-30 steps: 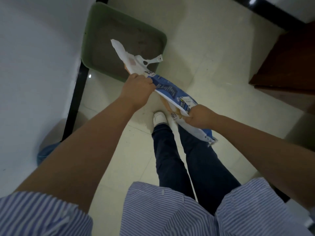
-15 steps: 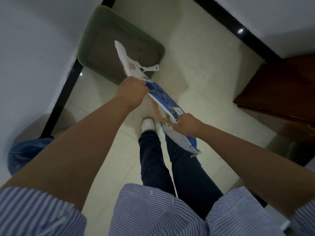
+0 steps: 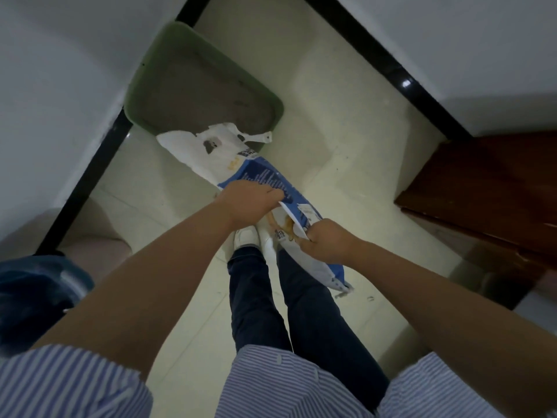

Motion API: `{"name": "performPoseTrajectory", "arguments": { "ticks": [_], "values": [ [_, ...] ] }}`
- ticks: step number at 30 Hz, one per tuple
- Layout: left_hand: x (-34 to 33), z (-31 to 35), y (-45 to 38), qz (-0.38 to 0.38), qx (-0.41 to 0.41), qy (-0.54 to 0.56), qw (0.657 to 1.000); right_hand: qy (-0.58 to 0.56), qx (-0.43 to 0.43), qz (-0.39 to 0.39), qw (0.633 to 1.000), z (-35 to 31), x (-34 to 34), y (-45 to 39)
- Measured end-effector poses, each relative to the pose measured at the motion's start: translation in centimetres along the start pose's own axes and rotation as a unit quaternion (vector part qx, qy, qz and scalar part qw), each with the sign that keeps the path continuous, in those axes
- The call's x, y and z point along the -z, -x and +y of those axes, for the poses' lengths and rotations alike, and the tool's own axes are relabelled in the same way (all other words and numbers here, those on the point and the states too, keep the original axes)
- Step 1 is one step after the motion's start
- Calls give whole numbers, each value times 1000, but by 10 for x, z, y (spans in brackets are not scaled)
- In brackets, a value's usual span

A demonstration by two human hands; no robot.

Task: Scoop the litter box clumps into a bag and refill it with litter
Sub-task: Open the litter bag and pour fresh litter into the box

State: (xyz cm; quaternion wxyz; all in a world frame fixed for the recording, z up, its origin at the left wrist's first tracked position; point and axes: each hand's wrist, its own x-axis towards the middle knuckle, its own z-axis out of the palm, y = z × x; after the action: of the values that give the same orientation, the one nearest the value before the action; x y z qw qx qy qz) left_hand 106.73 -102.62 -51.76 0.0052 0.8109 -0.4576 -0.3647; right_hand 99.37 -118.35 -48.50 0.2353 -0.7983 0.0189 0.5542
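Step in hand, by judgement: the refill. The litter bag [image 3: 262, 188], blue and white, is held tilted with its white handled top end pointing down at the near rim of the green litter box [image 3: 141, 95], just short of it. No litter visibly pouring; whether the mouth is open cannot be told. Left hand [image 3: 250, 203] is closed around the bag's middle, on the side nearer the litter box. Right hand [image 3: 328, 245] is clenched on the lower part, farther from the litter box, bottom corner trailing behind it. Litter box sits on the floor [image 3: 331, 122] against the wall, grey litter inside. Next move likely calls for raising the rear end and bringing the mouth over the litter box.
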Motion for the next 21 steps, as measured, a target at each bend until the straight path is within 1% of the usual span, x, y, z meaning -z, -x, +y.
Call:
{"name": "performPoseTrajectory", "arguments": {
  "ticks": [1,2,4,7,8,10,11,12,13,14,15,16,17,19,21],
  "values": [
    [0,-1,-4,-21,24,-10,999,16,3,-5,1000,1,3,0],
    [3,0,-6,-25,32,-15,999,28,7,-10,1000,3,5,-1],
    [7,0,-8,-15,12,-57,998,38,13,-12,999,8,9,-3],
    [16,2,-11,-32,10,-57,998,35,9,-9,999,14,8,-4],
    [17,1,-11,6,1,-54,999,30,8,-8,999,16,8,-4],
    [11,-2,-12,153,-56,8,987,23,12,-3,1000,15,9,-5],
    [7,-3,-11,204,-71,61,974,19,13,0,1000,14,11,-7],
    [1,-3,-8,233,-60,128,962,13,14,1,1000,13,13,-10],
    [-6,-2,-7,217,-34,207,953,6,12,2,1000,12,14,-13],
    [-10,3,-7,202,12,265,943,-2,5,1,1000,12,15,-15],
    [-7,6,-7,182,57,292,937,-10,0,0,1000,12,16,-17],
    [-6,8,-12,152,91,289,941,-17,-3,-1,1000,12,16,-18],
    [-6,10,-18,129,104,264,950,-24,-4,1,1000,13,16,-18],
    [-2,14,-29,131,88,207,966,-41,-11,11,999,16,16,-14],
    [-3,22,-37,163,64,206,963,-55,-24,22,998,20,15,-8]
  ]
}}
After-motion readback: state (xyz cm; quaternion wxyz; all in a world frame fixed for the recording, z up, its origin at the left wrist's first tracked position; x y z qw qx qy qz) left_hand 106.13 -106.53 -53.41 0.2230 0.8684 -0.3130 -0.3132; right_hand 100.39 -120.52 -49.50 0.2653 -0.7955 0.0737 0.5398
